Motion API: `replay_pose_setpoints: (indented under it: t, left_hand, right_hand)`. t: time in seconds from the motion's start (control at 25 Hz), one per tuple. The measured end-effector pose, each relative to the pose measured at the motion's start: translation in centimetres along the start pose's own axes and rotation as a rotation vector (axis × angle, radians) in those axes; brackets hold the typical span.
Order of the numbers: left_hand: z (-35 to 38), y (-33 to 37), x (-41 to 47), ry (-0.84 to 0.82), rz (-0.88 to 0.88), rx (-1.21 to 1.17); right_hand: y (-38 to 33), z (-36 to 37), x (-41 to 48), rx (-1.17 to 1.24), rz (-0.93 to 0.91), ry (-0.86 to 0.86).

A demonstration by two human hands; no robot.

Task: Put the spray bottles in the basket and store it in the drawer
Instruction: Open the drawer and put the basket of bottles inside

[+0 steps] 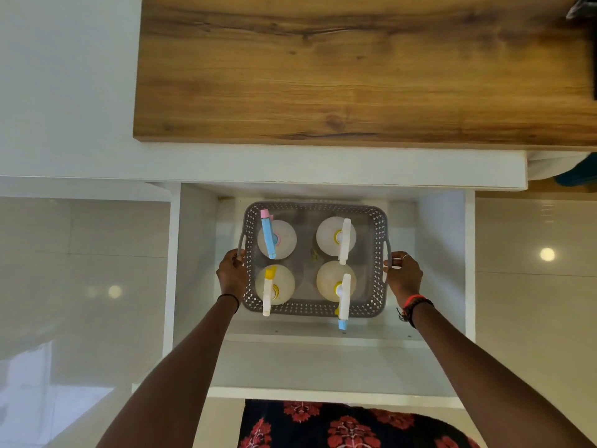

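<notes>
Under the wooden worktop (355, 76), the white drawer (439, 270) is pulled open. All 4 spray bottles (277, 239) stand in the gray basket (315, 308), inside the drawer. Left hand (232, 274) and right hand (403, 274) grip its handles. Letting go and shutting the drawer are left.

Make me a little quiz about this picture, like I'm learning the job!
1. How many spray bottles stand in the grey basket?
2. True or false: the drawer is shut.
3. What does each hand grip? A) a bottle B) a basket handle C) the drawer front

Key:
1. Four, including the one with the blue sprayer.
2. False; it is open, with the basket inside.
3. B: the left hand and the right hand each grip a side handle.
</notes>
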State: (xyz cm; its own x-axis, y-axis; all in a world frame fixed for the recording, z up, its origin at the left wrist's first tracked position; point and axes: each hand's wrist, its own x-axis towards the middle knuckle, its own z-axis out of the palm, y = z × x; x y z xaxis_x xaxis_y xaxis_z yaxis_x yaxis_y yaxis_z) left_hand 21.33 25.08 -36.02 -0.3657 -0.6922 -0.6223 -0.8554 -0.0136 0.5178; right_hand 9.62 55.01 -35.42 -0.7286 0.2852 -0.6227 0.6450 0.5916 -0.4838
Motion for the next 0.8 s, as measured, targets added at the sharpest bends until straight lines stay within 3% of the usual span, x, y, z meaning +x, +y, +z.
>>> replay_pose_setpoints:
  t: [0.52, 0.8]
  left_hand:
    - [-1.3, 0.2, -1.5, -0.056, -0.135, -0.032]
    - [-7.5, -1.4, -8.8, -0.19, 0.2, 0.311]
  right_hand:
    - [-0.4, -0.9, -0.9, -0.083, 0.052, 0.02]
    - [1.2, -4.2, -8.3, -0.196, 0.132, -0.003]
